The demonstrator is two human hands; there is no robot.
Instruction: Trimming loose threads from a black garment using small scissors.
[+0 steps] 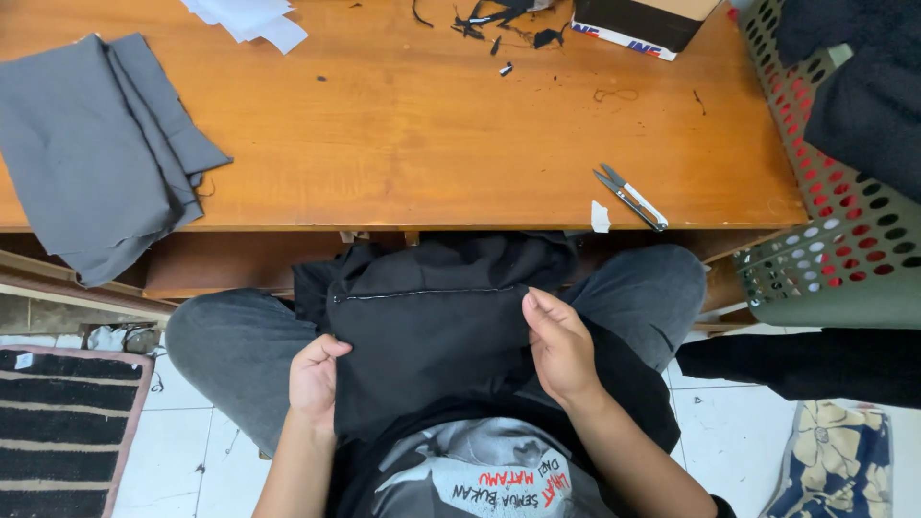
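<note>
Both hands pinch black cloth [432, 336] on my lap: left hand [315, 379] closed on its left edge, right hand [561, 350] gripping the right. I reckon slack could slide it off my knees; snips [628, 197] near the table [403, 125] edge might get knocked.

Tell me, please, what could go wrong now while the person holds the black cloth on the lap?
1. The thread snips lie close to the wooden table front edge; a bump might send them onto the legs.
2. The left hand and right hand grip only the black cloth sides, so it could slide off the lap.
3. The grey fabric overhangs the edge and may slip down.
</note>
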